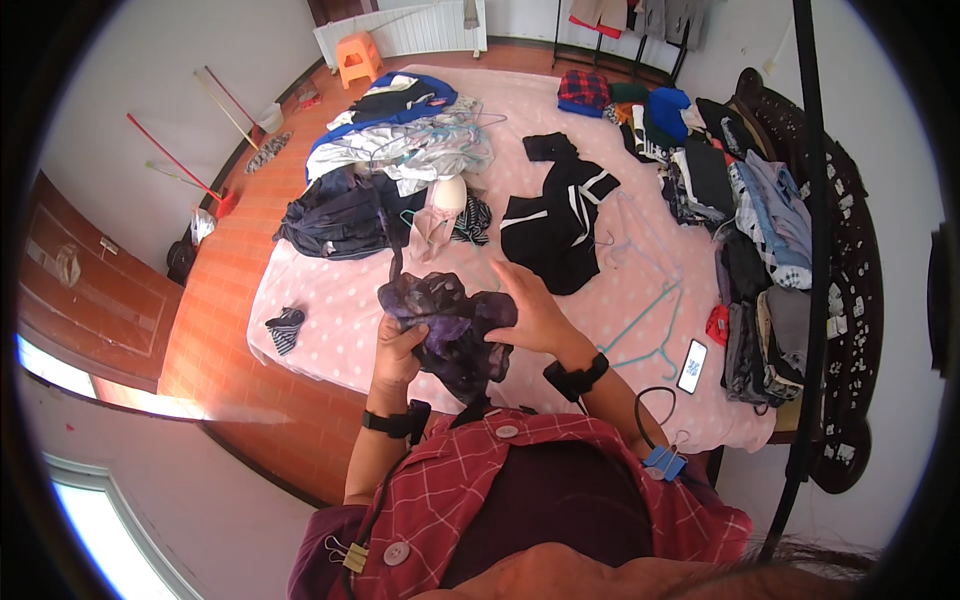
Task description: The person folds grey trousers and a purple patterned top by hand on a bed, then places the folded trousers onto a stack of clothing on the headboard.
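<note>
A crumpled, sheer dark purple and black cloth (455, 335) is bunched up in front of my chest, above the near edge of the bed. My left hand (400, 345) grips its left side, thumb pressed on the fabric. From that side a narrow dark strip (395, 262) runs upward. At the bundle's right edge, my right hand (535, 312) has its fingers spread and its thumb against the cloth. Beyond lie a beige bra (432, 232), a black top with white stripes (555, 225) and a dark navy garment (335, 220). Whether the cloth is a scarf or a garment I cannot tell.
The pink dotted bed (580, 390) carries teal hangers (655, 330), a phone (692, 366), a striped sock-like piece (285, 330) and piles of pale clothes (400, 150). Folded clothes (745, 260) line the right side by a dark carved headboard (850, 300). An orange stool (358, 60) stands beyond.
</note>
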`<state>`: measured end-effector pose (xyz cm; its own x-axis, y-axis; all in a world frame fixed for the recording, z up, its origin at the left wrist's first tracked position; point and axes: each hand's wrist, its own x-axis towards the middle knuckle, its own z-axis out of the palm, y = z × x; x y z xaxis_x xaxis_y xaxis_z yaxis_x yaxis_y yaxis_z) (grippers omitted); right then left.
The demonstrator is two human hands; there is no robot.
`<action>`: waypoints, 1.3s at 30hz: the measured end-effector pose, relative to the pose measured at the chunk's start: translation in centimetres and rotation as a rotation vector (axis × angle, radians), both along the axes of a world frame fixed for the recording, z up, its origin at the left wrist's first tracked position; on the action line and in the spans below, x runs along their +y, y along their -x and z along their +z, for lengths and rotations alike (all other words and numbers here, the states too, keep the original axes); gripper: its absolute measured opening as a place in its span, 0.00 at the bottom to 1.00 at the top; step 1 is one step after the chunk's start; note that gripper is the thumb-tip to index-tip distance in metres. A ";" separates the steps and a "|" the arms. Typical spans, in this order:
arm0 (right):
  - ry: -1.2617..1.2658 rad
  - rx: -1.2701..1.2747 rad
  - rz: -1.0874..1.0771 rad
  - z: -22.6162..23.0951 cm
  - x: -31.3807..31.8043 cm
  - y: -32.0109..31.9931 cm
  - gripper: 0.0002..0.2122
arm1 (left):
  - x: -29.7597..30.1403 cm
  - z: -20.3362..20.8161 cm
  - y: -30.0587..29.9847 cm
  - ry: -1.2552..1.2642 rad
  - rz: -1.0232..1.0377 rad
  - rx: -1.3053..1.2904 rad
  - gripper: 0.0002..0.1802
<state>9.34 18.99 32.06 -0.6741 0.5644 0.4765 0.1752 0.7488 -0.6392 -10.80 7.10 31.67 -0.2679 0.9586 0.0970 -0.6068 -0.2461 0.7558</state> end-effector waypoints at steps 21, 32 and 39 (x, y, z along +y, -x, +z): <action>-0.008 0.181 0.283 3.3 -1.2 4.9 0.19 | -0.2 2.4 1.3 -0.101 -0.092 0.006 0.44; 0.264 0.097 0.279 1.6 1.3 5.0 0.17 | 0.4 0.6 -0.1 -0.156 -0.229 -0.132 0.45; -0.044 0.096 -0.086 2.6 1.7 3.0 0.12 | -1.0 -0.3 3.0 0.181 0.041 0.149 0.42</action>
